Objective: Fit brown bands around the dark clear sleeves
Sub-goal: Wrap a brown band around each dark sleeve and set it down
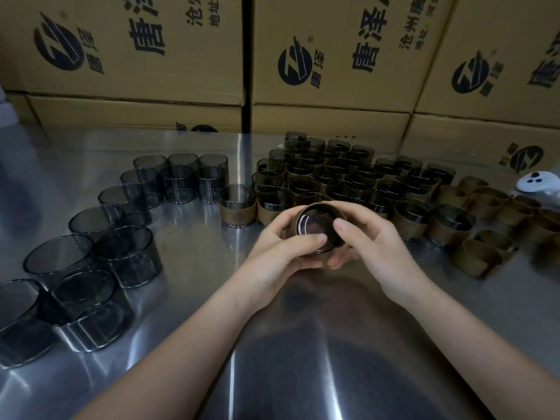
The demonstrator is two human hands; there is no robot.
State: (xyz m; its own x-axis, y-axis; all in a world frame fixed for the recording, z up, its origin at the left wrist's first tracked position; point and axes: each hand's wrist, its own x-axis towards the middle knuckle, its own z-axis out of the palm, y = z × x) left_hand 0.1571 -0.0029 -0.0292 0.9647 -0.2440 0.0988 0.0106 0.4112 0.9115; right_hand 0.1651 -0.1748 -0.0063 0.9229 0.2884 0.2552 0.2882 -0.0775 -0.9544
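Between the two hands, held just above the table point(303, 328), is one sleeve point(316, 225) with a band point(303, 211) round it, its open mouth tilted up toward the camera. The left hand point(281, 253) cups it from the side and below, fingers curled, with the thumb laid across the near rim. The right hand point(375, 247) grips the opposite side, thumb on the rim and fingers curled beneath. How far down the band sits I cannot tell, because the hands cover the lower wall.

Left of the hands stand bare sleeves point(127, 253). Beyond the hands, banded sleeves point(333, 180) are packed together. Right of the right hand lie loose bands point(481, 256).

The sleeve looks light, thin-walled, stiff and glossy, so it is probably slippery and likely to crack if squeezed hard. It seems best held by the wall with spread fingers, not pinched at the rim. The band looks soft and pliable, so even thumb pressure around its edge should suit it.
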